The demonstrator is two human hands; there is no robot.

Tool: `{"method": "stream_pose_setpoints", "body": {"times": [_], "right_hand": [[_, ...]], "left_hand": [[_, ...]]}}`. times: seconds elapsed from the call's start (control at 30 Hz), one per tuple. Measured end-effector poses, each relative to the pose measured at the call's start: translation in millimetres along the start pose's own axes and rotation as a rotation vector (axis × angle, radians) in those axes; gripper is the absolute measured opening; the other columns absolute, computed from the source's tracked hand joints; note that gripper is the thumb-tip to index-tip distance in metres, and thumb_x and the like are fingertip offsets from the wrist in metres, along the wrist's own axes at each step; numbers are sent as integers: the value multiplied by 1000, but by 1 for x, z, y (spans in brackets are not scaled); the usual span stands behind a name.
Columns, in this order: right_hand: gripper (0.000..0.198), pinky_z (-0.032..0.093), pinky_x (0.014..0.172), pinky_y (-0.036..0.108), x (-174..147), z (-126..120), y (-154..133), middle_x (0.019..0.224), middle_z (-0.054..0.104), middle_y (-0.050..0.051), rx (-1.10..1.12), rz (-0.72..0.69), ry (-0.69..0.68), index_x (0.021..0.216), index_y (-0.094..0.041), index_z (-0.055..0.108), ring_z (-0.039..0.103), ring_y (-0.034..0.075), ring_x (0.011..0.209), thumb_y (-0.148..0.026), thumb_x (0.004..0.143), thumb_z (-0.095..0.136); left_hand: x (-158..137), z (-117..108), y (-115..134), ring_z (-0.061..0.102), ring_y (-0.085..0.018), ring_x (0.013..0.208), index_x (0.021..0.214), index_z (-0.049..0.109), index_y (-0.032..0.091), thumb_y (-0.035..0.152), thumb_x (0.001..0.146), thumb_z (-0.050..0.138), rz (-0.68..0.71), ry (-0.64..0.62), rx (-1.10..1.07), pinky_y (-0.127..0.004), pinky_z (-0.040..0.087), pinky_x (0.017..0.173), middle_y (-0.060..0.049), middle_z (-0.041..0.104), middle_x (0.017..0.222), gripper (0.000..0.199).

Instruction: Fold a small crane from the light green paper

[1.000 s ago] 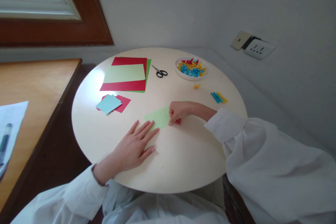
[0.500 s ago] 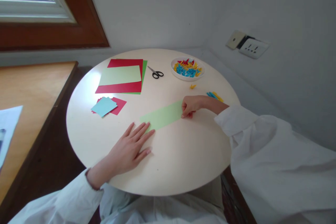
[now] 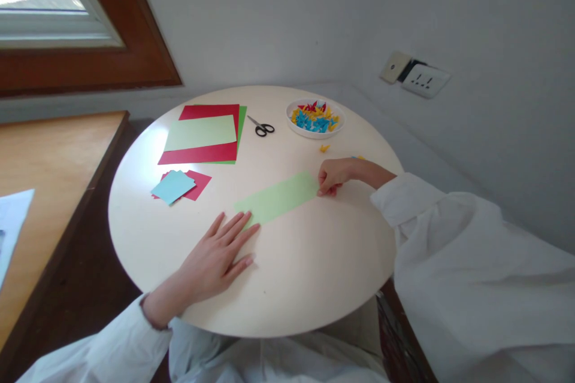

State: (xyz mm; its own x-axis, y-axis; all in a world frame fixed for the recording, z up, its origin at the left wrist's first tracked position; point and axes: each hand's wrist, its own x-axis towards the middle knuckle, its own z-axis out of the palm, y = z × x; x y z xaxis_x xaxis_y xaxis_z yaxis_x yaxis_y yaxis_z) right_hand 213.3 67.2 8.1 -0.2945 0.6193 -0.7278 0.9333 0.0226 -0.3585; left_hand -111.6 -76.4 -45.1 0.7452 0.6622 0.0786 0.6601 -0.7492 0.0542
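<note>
Pale green rectangular paper strip (image 3: 281, 196) lay slantwise on the round white desk (image 3: 314, 269). L hand (image 3: 209, 264), grip flat w/ fingers apart, rested on its left end, prob. to stop sliding. R hand (image 3: 333, 176), grip curled together, was at the right end, prob. for firm pressure; couldn't tell if paper was pinched. Black-handled metal scissors (image 3: 261, 129) sat beyond, well apart.

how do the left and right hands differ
The left hand lies flat and open; the right hand is curled. The left hand rests on the left end of the pale green strip; the right hand is at its right end. Both have white sleeves.
</note>
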Motion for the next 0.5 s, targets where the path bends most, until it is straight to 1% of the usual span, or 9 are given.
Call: {"method": "stream_pose_setpoints", "body": {"times": [0.2,0.33,0.5], "right_hand": [[30,41,57,27,-1,-2,1,55,61,3,-5,12,26,53,-16,62,56,16,59,-42,49,77],[29,43,59,27,0,-3,4,56,62,2,56,19,-11,55,-16,63,58,16,61,-40,48,78],[32,46,63,27,2,-2,10,57,61,0,144,7,-53,58,-16,60,58,15,62,-39,46,79]], "left_hand": [[0,1,0,26,-26,137,144,23,24,46,93,35,-1,-14,-10,-52,18,111,-9,28,149,57],[0,2,-1,26,-26,137,144,24,24,46,93,35,-6,-6,-33,-51,17,112,-9,28,149,57],[-1,3,-1,25,-27,137,144,23,24,46,93,35,-5,-16,-41,-52,17,112,-9,25,150,57]]}}
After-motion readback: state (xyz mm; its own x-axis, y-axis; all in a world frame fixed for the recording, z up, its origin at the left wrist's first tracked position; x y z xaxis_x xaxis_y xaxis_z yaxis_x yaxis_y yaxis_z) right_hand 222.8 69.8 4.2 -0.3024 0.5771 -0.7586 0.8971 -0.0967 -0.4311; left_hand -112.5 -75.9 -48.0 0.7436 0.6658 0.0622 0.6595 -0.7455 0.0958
